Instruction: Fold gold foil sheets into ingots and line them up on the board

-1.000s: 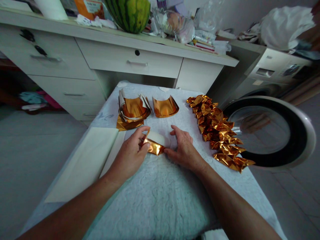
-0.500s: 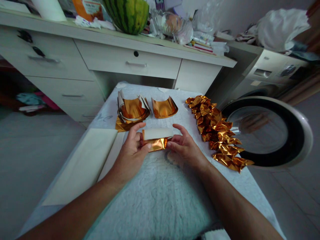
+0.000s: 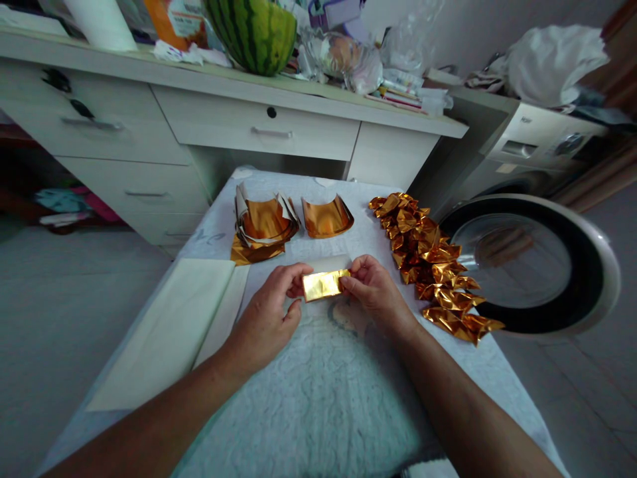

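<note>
A strip of gold foil paper (image 3: 321,285), folded into a small flat rectangle, is held just above the cloth in front of me. At its right end, my right hand (image 3: 373,289) pinches it between thumb and curled fingers. The fingers of my left hand (image 3: 271,312) are bent around the left end, partly behind it, while the thumb stands off the paper. Beyond my hands lie a stack of curved gold paper sheets (image 3: 263,219) and a single curved gold sheet (image 3: 327,218). To the right runs a row of folded gold paper pieces (image 3: 423,245).
Long white sheets (image 3: 164,332) lie at the left of the cloth-covered table (image 3: 308,405). Behind it stands a white desk (image 3: 223,119) with drawers and a watermelon (image 3: 253,33) on top. A washing machine's open round door (image 3: 592,265) sits close to the table's right edge.
The paper has turned from showing a white flap to a flat gold face, and shifted slightly right. My left thumb has come off it; my right fingers have closed on its end.
</note>
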{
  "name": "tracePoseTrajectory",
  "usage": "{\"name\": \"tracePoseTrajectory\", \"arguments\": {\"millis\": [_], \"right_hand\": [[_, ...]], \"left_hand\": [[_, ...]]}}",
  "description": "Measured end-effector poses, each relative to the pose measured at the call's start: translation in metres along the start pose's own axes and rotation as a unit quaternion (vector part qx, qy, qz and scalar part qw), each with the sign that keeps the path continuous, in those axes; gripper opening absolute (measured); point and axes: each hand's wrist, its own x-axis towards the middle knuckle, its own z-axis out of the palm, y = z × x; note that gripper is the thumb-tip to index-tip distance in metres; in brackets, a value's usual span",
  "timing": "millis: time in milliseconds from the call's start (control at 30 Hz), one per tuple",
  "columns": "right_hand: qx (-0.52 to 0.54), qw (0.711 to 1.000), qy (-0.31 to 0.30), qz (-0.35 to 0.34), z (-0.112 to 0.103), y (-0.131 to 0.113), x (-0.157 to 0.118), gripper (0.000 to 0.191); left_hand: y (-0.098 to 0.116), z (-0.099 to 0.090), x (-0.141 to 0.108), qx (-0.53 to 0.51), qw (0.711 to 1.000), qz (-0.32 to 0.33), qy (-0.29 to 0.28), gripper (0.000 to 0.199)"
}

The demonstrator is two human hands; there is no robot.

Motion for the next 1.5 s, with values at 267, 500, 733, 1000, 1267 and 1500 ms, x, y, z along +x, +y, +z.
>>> {"name": "tracePoseTrajectory", "arguments": {"millis": [267,500,733,1000,1267,1500], "right_hand": [[-0.051,0.998,-0.043,0.005,-0.001,-0.004,-0.002,0.029],[-0.22,0.971,-0.07,-0.063,-0.005,0.009,-0.001,0.016],[-0.38,0.918,-0.034,-0.112,0.002,0.007,-0.002,0.028],[-0.494,0.85,-0.045,-0.177,0.003,0.006,0.0,0.015],[-0.486,0.838,-0.15,-0.197,0.002,-0.007,-0.008,0.022],[-0.512,0.809,-0.235,-0.167,0.004,-0.024,-0.021,0.028]], "left_hand": [[0.0,-0.007,-0.004,0.182,0.974,0.13,0.027,0.024],[0.0,-0.001,-0.007,0.257,0.94,0.222,-0.024,0.018],[0.0,0.006,-0.008,0.203,0.946,0.216,-0.134,0.015],[-0.002,0.008,-0.012,0.208,0.948,0.198,-0.141,0.014],[0.002,0.007,-0.011,0.2,0.949,0.19,-0.154,0.011],[0.001,0.007,-0.012,0.197,0.963,0.125,-0.137,0.009]]}}
